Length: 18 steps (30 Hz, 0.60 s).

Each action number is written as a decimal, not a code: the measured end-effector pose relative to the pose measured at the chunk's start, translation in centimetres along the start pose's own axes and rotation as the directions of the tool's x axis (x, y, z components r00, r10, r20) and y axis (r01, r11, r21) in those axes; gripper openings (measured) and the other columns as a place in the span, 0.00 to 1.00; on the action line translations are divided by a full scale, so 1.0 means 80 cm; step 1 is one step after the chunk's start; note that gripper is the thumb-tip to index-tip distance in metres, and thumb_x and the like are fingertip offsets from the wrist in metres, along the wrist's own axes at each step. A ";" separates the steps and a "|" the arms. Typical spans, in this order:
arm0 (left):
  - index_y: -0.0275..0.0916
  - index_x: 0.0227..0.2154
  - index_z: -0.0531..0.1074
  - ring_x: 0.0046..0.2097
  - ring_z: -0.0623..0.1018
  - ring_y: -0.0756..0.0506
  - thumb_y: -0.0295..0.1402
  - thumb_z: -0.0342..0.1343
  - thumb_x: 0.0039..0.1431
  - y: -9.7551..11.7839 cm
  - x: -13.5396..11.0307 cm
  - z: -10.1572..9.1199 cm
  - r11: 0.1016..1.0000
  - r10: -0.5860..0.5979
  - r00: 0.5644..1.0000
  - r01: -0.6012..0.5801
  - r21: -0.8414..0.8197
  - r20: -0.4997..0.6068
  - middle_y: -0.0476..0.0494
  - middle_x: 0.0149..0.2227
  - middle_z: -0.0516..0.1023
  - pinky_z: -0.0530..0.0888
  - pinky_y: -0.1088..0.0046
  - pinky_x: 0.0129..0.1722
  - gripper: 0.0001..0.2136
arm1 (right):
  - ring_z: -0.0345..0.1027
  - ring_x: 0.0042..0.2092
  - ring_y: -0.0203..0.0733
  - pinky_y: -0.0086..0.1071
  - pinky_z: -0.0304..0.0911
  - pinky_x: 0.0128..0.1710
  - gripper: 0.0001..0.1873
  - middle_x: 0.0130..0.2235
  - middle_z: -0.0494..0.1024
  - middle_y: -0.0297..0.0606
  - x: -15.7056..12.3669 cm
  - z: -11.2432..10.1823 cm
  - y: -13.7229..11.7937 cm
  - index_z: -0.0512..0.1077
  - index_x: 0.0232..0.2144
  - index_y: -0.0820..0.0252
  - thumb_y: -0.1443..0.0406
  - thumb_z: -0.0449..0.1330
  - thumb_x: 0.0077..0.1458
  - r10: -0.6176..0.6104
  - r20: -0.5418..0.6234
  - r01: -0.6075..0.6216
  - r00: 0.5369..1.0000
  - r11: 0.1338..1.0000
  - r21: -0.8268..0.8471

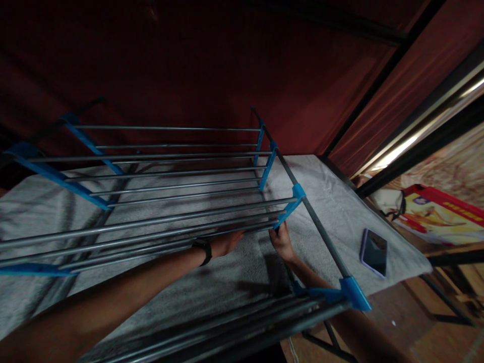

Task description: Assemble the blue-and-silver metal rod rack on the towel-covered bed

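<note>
A metal rack (317,227) with grey rods and blue plastic side brackets lies on its side over a grey towel-covered surface (333,196). My left hand (227,243), with a black band on its wrist, grips one of the grey rods (151,237) of the middle tier near its right end. My right hand (282,241) reaches up from under the nearest tier and holds the blue bracket (289,209) where those rods end. The two hands are close together at the same tier.
A dark phone (373,252) lies on the towel at the right, close to the edge. A red and yellow printed box (438,212) sits beyond the black frame bars at the right. Dark red fabric walls close off the back.
</note>
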<state>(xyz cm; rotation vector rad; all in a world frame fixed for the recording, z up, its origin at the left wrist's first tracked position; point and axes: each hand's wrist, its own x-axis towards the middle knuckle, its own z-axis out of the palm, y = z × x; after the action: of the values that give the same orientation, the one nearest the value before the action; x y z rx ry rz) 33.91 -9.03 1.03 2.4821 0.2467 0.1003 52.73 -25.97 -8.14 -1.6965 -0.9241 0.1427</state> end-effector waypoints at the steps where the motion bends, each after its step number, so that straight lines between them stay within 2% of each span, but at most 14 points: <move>1: 0.43 0.60 0.71 0.62 0.73 0.37 0.33 0.44 0.67 0.001 0.000 0.000 1.000 0.004 1.000 -0.004 -0.012 0.010 0.40 0.64 0.74 0.66 0.55 0.66 0.22 | 0.65 0.55 0.49 0.50 0.59 0.63 0.19 0.50 0.71 0.42 0.000 0.000 0.000 0.67 0.54 0.54 0.65 0.55 0.59 -0.004 0.004 0.004 1.000 1.000 0.000; 5: 0.42 0.61 0.71 0.64 0.72 0.36 0.34 0.44 0.68 0.002 0.000 0.002 1.000 -0.024 0.999 0.024 -0.005 0.033 0.39 0.66 0.72 0.64 0.54 0.67 0.22 | 0.64 0.57 0.50 0.51 0.58 0.64 0.19 0.52 0.71 0.42 -0.001 -0.001 -0.003 0.66 0.54 0.55 0.64 0.54 0.61 -0.010 0.006 0.010 1.000 1.000 -0.001; 10: 0.42 0.63 0.69 0.67 0.70 0.40 0.32 0.43 0.68 -0.003 0.000 0.000 1.000 -0.026 0.998 0.026 -0.002 0.059 0.40 0.67 0.70 0.63 0.58 0.69 0.23 | 0.65 0.55 0.47 0.48 0.60 0.63 0.19 0.51 0.71 0.41 -0.002 0.000 -0.003 0.67 0.54 0.54 0.63 0.55 0.59 0.006 -0.010 -0.006 1.000 1.000 0.003; 15: 0.41 0.61 0.71 0.66 0.71 0.36 0.32 0.42 0.68 -0.005 0.001 -0.001 1.000 -0.007 0.999 0.007 0.007 0.042 0.38 0.67 0.70 0.63 0.53 0.69 0.22 | 0.66 0.53 0.47 0.48 0.60 0.63 0.19 0.49 0.72 0.40 0.000 0.002 0.000 0.67 0.53 0.53 0.63 0.55 0.58 -0.014 -0.028 0.014 1.000 1.000 -0.001; 18: 0.41 0.62 0.70 0.67 0.69 0.37 0.33 0.43 0.68 -0.008 0.003 0.001 1.000 0.005 0.999 -0.005 -0.004 0.051 0.38 0.68 0.69 0.61 0.54 0.69 0.23 | 0.66 0.54 0.47 0.48 0.60 0.63 0.19 0.50 0.72 0.41 0.000 0.002 0.001 0.67 0.53 0.54 0.64 0.55 0.59 -0.015 -0.019 0.015 1.000 1.000 -0.006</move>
<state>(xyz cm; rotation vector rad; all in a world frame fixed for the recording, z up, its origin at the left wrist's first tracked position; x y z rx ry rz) 34.04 -8.55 0.62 2.4782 0.2180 0.0391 52.67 -25.87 -8.31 -1.6935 -0.9235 0.1139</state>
